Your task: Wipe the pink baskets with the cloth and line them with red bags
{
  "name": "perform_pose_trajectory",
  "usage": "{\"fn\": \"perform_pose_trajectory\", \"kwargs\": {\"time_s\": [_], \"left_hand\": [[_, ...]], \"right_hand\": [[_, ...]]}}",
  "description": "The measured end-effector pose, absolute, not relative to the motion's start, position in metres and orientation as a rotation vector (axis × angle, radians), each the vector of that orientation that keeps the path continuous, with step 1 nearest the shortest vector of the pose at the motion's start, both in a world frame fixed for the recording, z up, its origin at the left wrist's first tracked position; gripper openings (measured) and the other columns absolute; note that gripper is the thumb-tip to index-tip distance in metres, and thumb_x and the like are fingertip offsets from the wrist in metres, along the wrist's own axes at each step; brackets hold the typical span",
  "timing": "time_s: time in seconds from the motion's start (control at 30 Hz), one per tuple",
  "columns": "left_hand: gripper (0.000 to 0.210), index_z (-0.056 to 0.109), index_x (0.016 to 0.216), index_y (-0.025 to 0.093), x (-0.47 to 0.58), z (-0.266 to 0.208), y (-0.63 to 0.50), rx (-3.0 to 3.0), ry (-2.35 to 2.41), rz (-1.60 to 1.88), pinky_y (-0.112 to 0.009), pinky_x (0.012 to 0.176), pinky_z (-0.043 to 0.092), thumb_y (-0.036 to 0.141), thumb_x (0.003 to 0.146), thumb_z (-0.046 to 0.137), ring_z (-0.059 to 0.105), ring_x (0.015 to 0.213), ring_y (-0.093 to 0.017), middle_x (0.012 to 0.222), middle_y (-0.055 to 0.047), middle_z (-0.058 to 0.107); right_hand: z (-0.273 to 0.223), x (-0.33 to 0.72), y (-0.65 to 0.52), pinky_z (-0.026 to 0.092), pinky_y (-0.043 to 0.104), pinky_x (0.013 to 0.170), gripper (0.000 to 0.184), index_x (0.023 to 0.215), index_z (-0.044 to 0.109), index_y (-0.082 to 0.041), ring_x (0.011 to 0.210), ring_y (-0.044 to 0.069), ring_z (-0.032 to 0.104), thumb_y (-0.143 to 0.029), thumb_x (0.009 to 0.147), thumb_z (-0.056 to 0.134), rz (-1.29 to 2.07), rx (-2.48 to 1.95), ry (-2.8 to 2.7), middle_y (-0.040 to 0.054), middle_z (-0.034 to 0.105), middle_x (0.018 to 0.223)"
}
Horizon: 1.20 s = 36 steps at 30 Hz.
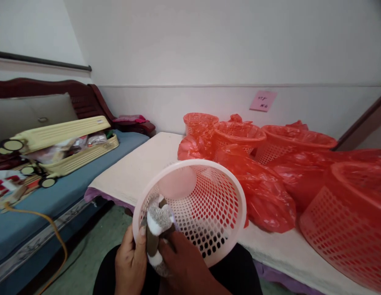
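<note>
Fluffy grey-white bundle (159, 219) clamped between left hand (132, 254) and right hand (184, 258) at mouth of white basket (243, 205); best keep basket steady, grip firm.

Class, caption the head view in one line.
Right hand gripping a fuzzy grey-white item, left hand alongside, at a pale mesh basket near red bags.

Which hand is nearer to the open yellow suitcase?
Left: the left hand, at the rim of the pale basket, is right of the suitcase; the right hand is farther right, on the gray-white furry item.
</note>
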<state>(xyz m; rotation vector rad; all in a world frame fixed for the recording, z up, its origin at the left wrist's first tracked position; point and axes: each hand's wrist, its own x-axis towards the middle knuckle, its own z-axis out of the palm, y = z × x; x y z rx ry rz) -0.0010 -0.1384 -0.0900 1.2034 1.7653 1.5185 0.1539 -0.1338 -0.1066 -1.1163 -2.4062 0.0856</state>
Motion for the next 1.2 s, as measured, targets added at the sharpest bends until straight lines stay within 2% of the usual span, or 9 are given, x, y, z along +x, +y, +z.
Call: {"fn": "perform_pose_trajectory", "kwargs": {"time_s": [0.07, 0.2, 0.3, 0.37, 0.6, 0.7, 0.87, 1.07, 1.2], "left_hand": [[0.040, 0.066, 0.105, 0.022, -0.007, -0.088, -0.136, 1.286, 1.796, 1.504, -0.026, 0.074, 0.048, 0.055, 0.086, 0.054, 0.064, 0.086, -0.020, 0.089, -0.001, 0.071], [0.038, 0.067, 0.101, 0.021, -0.008, -0.080, -0.133, 1.340, 1.824, 1.539, -0.026, 0.071, 0.046, 0.053, 0.087, 0.052, 0.064, 0.080, -0.019, 0.083, 0.000, 0.069], [0.040, 0.067, 0.104, 0.021, 0.002, -0.076, -0.134, 1.330, 1.825, 1.588, -0.027, 0.074, 0.047, 0.053, 0.087, 0.051, 0.065, 0.083, -0.020, 0.089, -0.001, 0.072], [0.040, 0.068, 0.105, 0.022, 0.008, -0.075, -0.136, 1.354, 1.814, 1.588, -0.029, 0.076, 0.047, 0.053, 0.087, 0.051, 0.066, 0.086, -0.022, 0.093, -0.001, 0.074], [0.036, 0.067, 0.110, 0.023, 0.014, -0.075, -0.139, 1.479, 1.748, 1.555, -0.030, 0.087, 0.047, 0.048, 0.088, 0.052, 0.067, 0.092, -0.022, 0.103, -0.002, 0.074], [0.035, 0.067, 0.108, 0.023, 0.013, -0.074, -0.139, 1.505, 1.766, 1.542, -0.031, 0.086, 0.049, 0.047, 0.088, 0.052, 0.068, 0.091, -0.022, 0.100, -0.002, 0.075], [0.037, 0.067, 0.110, 0.022, 0.012, -0.075, -0.137, 1.513, 1.780, 1.528, -0.031, 0.087, 0.050, 0.047, 0.089, 0.051, 0.069, 0.090, -0.022, 0.100, -0.003, 0.075], [0.038, 0.067, 0.110, 0.020, -0.006, -0.078, -0.126, 1.662, 1.819, 1.466, -0.031, 0.078, 0.053, 0.047, 0.088, 0.052, 0.071, 0.085, -0.022, 0.096, -0.005, 0.076], [0.040, 0.068, 0.109, 0.019, -0.018, -0.074, -0.117, 1.678, 1.874, 1.474, -0.028, 0.074, 0.053, 0.049, 0.088, 0.051, 0.071, 0.085, -0.021, 0.096, -0.005, 0.076]], "right_hand": [[-0.109, 0.160, -0.131, 0.050, 0.030, 0.067, 0.034, 0.125, 0.057, -0.029, 0.086, 0.022, 0.063, -0.032, 0.091, 0.059, 0.025, -1.166, -2.504, 0.0056, 0.065, 0.099], [-0.102, 0.186, -0.114, 0.053, 0.039, 0.069, 0.014, 0.099, 0.069, -0.021, 0.086, 0.028, 0.064, -0.018, 0.087, 0.063, -0.093, -1.391, -2.701, 0.0088, 0.067, 0.093], [-0.094, 0.202, -0.093, 0.052, 0.042, 0.067, 0.015, 0.086, 0.070, -0.016, 0.087, 0.031, 0.064, -0.010, 0.086, 0.057, -0.111, -1.662, -2.628, 0.0139, 0.067, 0.091], [-0.095, 0.202, -0.080, 0.051, 0.042, 0.067, 0.019, 0.090, 0.070, -0.015, 0.088, 0.032, 0.064, -0.008, 0.087, 0.053, -0.126, -1.742, -2.553, 0.0166, 0.066, 0.093], [-0.122, 0.160, -0.052, 0.050, 0.034, 0.073, 0.026, 0.114, 0.064, -0.020, 0.088, 0.024, 0.065, -0.017, 0.092, 0.050, -0.026, -1.689, -2.520, 0.0124, 0.066, 0.105], [-0.120, 0.168, -0.034, 0.049, 0.040, 0.079, 0.025, 0.108, 0.067, -0.016, 0.093, 0.027, 0.064, -0.014, 0.091, 0.049, -0.035, -1.734, -2.520, 0.0158, 0.067, 0.104], [-0.100, 0.201, -0.017, 0.048, 0.044, 0.075, 0.031, 0.103, 0.068, -0.008, 0.093, 0.034, 0.064, -0.007, 0.091, 0.039, -0.082, -1.923, -2.427, 0.0233, 0.065, 0.103], [-0.093, 0.186, -0.077, 0.047, 0.029, 0.066, 0.021, 0.102, 0.068, -0.024, 0.082, 0.021, 0.065, -0.018, 0.089, 0.053, 0.102, -1.722, -2.588, 0.0073, 0.069, 0.100], [-0.102, 0.186, -0.132, 0.047, 0.029, 0.060, 0.013, 0.096, 0.068, -0.025, 0.077, 0.022, 0.065, -0.026, 0.084, 0.063, 0.001, -1.424, -2.652, 0.0057, 0.069, 0.093]]}}
